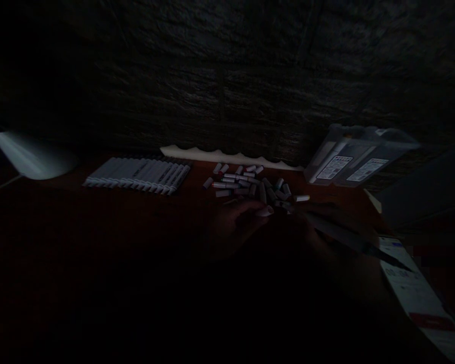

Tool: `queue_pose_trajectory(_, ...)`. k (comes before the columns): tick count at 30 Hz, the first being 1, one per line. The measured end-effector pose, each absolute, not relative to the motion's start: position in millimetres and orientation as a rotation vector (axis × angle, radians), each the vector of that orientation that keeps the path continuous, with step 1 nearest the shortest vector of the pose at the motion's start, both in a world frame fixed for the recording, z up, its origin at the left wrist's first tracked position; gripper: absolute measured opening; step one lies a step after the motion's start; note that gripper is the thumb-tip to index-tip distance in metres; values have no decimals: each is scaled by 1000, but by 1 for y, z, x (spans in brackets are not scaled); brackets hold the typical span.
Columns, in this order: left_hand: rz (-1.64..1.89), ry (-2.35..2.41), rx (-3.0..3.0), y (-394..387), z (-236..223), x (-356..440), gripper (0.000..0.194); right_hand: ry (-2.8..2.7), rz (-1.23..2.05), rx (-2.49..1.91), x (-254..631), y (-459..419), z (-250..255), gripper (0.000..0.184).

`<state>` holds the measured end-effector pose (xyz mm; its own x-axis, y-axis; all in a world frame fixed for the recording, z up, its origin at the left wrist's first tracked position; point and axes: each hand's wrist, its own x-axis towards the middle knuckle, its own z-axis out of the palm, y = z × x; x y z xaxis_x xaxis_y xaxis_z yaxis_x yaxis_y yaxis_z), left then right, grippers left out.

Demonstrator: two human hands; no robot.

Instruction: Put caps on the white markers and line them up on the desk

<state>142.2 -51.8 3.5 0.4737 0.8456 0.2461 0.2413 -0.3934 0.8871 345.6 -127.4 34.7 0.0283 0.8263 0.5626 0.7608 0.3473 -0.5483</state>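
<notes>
The view is very dark. My left hand [235,220] is closed on a small pale marker cap [264,211], pinched between thumb and fingers. To its right, my right hand [326,237] grips a marker [349,235] that slants down to the right, its dark tip at the far end. Just beyond both hands lies a loose pile of marker caps [242,183], some with coloured ends. One cap with a yellowish end [302,198] rests apart, near my right hand. At the left, a row of uncapped-looking markers [136,174] lies side by side.
A clear plastic marker case [358,154] with two labels stands at the back right. A phone [413,293] with a lit screen lies at the right edge. A pale cone-shaped object [34,154] stands far left. Behind the wooden table [197,197] rises a brick-patterned wall [227,101].
</notes>
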Motion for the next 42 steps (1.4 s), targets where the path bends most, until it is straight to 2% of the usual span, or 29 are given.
queue_pose_trajectory(13, 931, 850, 1664, -51, -2, 146, 26, -1623, 145, -1403, 340, -128, 41, 16)
queue_pose_trajectory(25, 1037, 861, 1928, -51, -2, 143, 18, -1756, 282, -1404, 339, -134, 40, 20)
queue_pose_trajectory(42, 1043, 846, 2130, -50, -9, 140, 26, -1973, 240, -1362, 338, -133, 42, 25)
